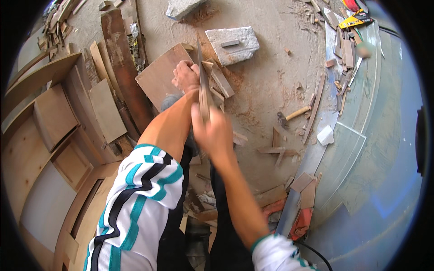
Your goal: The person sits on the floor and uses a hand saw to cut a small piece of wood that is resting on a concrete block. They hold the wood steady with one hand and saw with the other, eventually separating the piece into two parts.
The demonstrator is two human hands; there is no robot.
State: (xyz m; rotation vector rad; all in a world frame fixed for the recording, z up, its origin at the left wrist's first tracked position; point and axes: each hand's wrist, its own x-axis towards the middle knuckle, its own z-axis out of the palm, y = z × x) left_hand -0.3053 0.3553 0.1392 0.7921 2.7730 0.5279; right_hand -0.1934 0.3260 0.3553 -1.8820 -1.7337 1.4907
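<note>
My right hand (213, 133), blurred by motion, is closed around the near end of a handsaw. The long narrow saw (201, 72) appears almost edge-on and points away from me. Just left of the blade, my left hand (186, 77) is closed, its fingers curled at the right edge of a brown wooden board (156, 74). My left forearm partly hides what lies under this hand. Short wood offcuts (220, 81) lie right of the blade. Exactly where the blade meets the wood is hard to make out.
Beyond lies a whitish block (237, 44) with a small grey bar (229, 43) on it. A hammer (291, 115) rests on the dusty floor to the right, near glass sheets (357, 149) and scrap wood. Wooden cabinet frames (56, 117) and a long brown plank (124, 63) stand left.
</note>
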